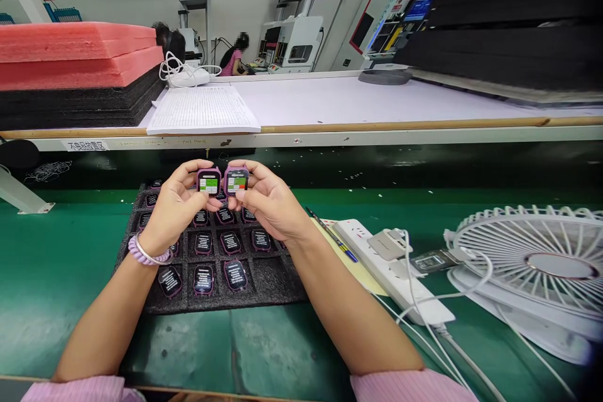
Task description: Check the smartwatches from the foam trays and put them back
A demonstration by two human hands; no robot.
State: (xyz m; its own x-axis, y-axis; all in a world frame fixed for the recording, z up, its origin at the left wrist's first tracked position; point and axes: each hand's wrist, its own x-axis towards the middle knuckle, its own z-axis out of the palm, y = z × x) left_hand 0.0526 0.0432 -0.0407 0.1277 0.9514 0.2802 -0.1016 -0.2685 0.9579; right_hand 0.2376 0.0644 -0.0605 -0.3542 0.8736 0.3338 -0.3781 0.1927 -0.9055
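Observation:
My left hand [176, 204] is closed on a purple-framed smartwatch body [208, 182], whose lit screen shows green and white blocks. Right beside it, my right hand [268, 201] pinches a second smartwatch [236, 181]; its screen has green, white and a red block. Both are held up side by side, screens towards me, above a black foam tray [277, 282]. In the tray's compartments lie several similar watches, among them one watch [203, 279] in the front row, with white text on dark screens. My hands and forearms hide part of the tray.
Right of the tray are a pen [332, 234], a white power strip [391, 270] with cables, and a white fan [532, 264]. On the shelf above lie printed sheets [202, 110], red foam slabs [80, 56] and a black stack [504, 31]. People sit in the background.

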